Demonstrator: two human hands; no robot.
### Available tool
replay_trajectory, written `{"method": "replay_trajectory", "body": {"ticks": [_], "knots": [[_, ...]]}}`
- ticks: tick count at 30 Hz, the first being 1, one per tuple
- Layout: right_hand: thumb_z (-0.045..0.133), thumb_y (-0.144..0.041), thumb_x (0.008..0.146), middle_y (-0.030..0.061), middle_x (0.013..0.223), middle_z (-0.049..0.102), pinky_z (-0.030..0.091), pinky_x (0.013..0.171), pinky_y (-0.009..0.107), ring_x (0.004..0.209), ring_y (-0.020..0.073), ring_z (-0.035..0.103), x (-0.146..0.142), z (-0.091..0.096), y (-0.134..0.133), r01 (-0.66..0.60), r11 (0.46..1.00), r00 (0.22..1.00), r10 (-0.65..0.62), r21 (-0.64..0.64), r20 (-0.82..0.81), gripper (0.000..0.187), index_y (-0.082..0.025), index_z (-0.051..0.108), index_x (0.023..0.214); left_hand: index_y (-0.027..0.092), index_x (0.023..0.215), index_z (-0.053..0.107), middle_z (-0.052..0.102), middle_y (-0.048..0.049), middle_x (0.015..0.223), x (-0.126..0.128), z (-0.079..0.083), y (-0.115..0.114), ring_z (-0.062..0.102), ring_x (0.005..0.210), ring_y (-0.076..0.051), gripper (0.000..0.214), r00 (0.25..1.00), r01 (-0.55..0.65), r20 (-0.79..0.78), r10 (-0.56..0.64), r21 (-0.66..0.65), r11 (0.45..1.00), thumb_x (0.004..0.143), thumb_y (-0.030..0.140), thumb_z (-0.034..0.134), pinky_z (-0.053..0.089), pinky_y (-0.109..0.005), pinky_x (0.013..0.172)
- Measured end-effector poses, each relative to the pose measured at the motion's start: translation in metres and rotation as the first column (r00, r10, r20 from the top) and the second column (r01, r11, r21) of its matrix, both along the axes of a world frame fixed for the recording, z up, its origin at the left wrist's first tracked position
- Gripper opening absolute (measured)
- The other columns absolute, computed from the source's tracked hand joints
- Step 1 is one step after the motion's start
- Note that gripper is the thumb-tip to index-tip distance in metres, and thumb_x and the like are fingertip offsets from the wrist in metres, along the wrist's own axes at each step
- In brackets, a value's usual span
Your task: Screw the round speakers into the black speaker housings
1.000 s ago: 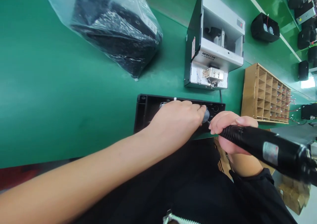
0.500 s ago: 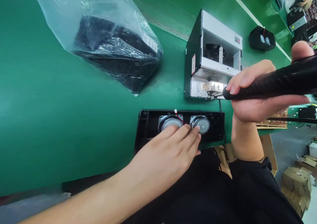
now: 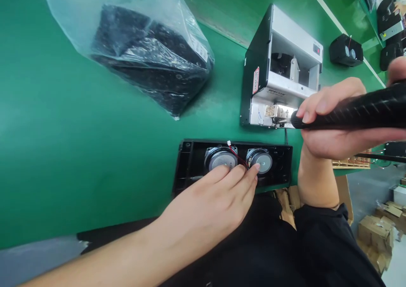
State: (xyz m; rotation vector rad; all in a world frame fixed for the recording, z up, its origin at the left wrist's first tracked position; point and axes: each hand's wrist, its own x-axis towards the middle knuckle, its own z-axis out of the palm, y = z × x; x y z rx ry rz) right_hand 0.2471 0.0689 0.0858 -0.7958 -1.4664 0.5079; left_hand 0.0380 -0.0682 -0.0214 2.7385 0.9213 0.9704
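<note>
My left hand [image 3: 212,198] reaches over the near wall of a long black speaker housing [image 3: 281,168], fingers bent into it and thumb hidden. The fingertips touch or lie close to two round speaker drivers [image 3: 264,163] and a thin red-and-black wire with a white plug [image 3: 229,143]. My right hand [image 3: 333,118] is wrapped around a black electric screwdriver [image 3: 358,111], held nearly level. The screwdriver's tip is at the metal outlet block [image 3: 279,110] on the front of a screw feeder [image 3: 263,92]; whether a screw is on the bit cannot be made out.
A clear plastic bag [image 3: 152,63] with black parts lies at the back left of the green table [image 3: 111,164]. Another small black speaker box [image 3: 345,50] stands at the back right. Below the right wrist is a divided tray [image 3: 352,163]. Cardboard boxes [image 3: 376,232] sit on the floor.
The view has shifted slightly, so the feeder and housing appear a little further right. My right hand keeps the screwdriver tip at the feeder; my left hand stays on the housing.
</note>
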Motion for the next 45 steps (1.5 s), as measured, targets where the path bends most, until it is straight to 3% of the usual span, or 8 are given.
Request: {"method": "replay_trajectory", "body": {"ticks": [4, 9, 16, 19, 27, 35, 40, 45], "knots": [[0.046, -0.089, 0.123, -0.0079, 0.081, 0.059, 0.051, 0.047, 0.022, 0.045, 0.0095, 0.055, -0.008, -0.016, 0.009, 0.034, 0.997, 0.999, -0.037, 0.076, 0.03, 0.058, -0.042, 0.075, 0.142, 0.012, 0.129, 0.097, 0.093, -0.0173, 0.152, 0.003, 0.002, -0.001, 0.074, 0.118, -0.034, 0.04, 1.0, -0.016, -0.011, 0.016, 0.012, 1.0, 0.106, 0.002, 0.066, 0.059, -0.047, 0.099], [0.072, -0.089, 0.115, -0.006, 0.078, 0.072, 0.065, 0.055, 0.027, 0.051, 0.0121, 0.067, -0.005, 0.013, -0.014, -0.069, 0.981, 0.996, 0.058, -0.179, -0.062, 0.05, -0.043, 0.091, 0.118, 0.01, 0.124, 0.097, 0.095, -0.0183, 0.145, 0.005, 0.01, 0.0, 0.075, 0.114, -0.033, 0.039, 0.998, -0.039, -0.046, 0.041, 0.041, 0.998, 0.105, 0.0, 0.065, 0.059, -0.047, 0.098], [0.09, -0.073, 0.111, -0.0088, 0.079, 0.082, 0.078, 0.066, 0.035, 0.059, 0.0157, 0.078, 0.002, 0.041, -0.056, -0.151, 0.923, 0.988, 0.124, -0.354, -0.097, 0.03, -0.044, 0.094, 0.118, 0.012, 0.118, 0.097, 0.095, -0.0175, 0.146, 0.003, 0.017, 0.004, 0.076, 0.104, -0.029, 0.033, 0.995, -0.022, -0.098, 0.028, 0.065, 0.998, 0.11, 0.005, 0.066, 0.059, -0.043, 0.09], [0.086, -0.071, 0.114, -0.0066, 0.08, 0.083, 0.075, 0.061, 0.035, 0.059, 0.0176, 0.077, 0.001, 0.03, -0.059, -0.24, 0.893, 0.971, 0.217, -0.382, -0.103, 0.032, -0.044, 0.093, 0.129, 0.011, 0.121, 0.096, 0.093, -0.0215, 0.149, 0.007, 0.011, -0.001, 0.075, 0.103, -0.029, 0.031, 0.996, -0.04, -0.074, 0.043, 0.044, 0.998, 0.109, 0.006, 0.068, 0.057, -0.045, 0.087], [0.079, -0.083, 0.113, -0.0055, 0.079, 0.081, 0.072, 0.054, 0.037, 0.056, 0.0202, 0.074, -0.013, -0.013, -0.053, -0.282, 0.918, 0.956, 0.243, -0.279, -0.165, 0.045, -0.042, 0.089, 0.13, 0.012, 0.131, 0.092, 0.088, -0.0242, 0.161, 0.017, -0.007, -0.017, 0.078, 0.114, -0.032, 0.029, 0.997, -0.07, 0.003, 0.071, -0.075, 0.995, 0.106, 0.01, 0.078, 0.057, -0.045, 0.091], [0.079, -0.074, 0.117, -0.0066, 0.082, 0.083, 0.072, 0.057, 0.035, 0.058, 0.0184, 0.076, -0.009, -0.017, -0.053, -0.305, 0.901, 0.95, 0.266, -0.31, -0.161, 0.04, -0.042, 0.091, 0.138, 0.01, 0.13, 0.092, 0.09, -0.0241, 0.158, 0.018, -0.003, -0.016, 0.078, 0.112, -0.031, 0.029, 0.997, -0.073, 0.017, 0.074, -0.082, 0.994, 0.11, 0.01, 0.071, 0.057, -0.045, 0.088], [0.08, -0.087, 0.11, -0.0059, 0.085, 0.082, 0.074, 0.058, 0.038, 0.06, 0.0192, 0.077, -0.004, -0.019, -0.051, -0.332, 0.882, 0.943, 0.306, -0.334, -0.127, 0.055, -0.045, 0.089, 0.144, 0.011, 0.133, 0.092, 0.089, -0.024, 0.159, 0.02, -0.006, -0.018, 0.078, 0.113, -0.031, 0.029, 0.996, -0.08, 0.024, 0.082, -0.079, 0.994, 0.11, 0.012, 0.074, 0.057, -0.044, 0.089], [0.072, -0.079, 0.119, -0.0067, 0.081, 0.08, 0.07, 0.056, 0.036, 0.057, 0.0187, 0.075, -0.007, -0.02, -0.053, -0.28, 0.906, 0.96, 0.262, -0.318, -0.1, 0.044, -0.047, 0.091, 0.141, 0.009, 0.128, 0.093, 0.092, -0.023, 0.152, 0.016, 0.003, -0.011, 0.079, 0.109, -0.03, 0.03, 0.998, -0.068, 0.005, 0.069, -0.054, 0.996, 0.109, 0.008, 0.07, 0.056, -0.044, 0.084]]}}
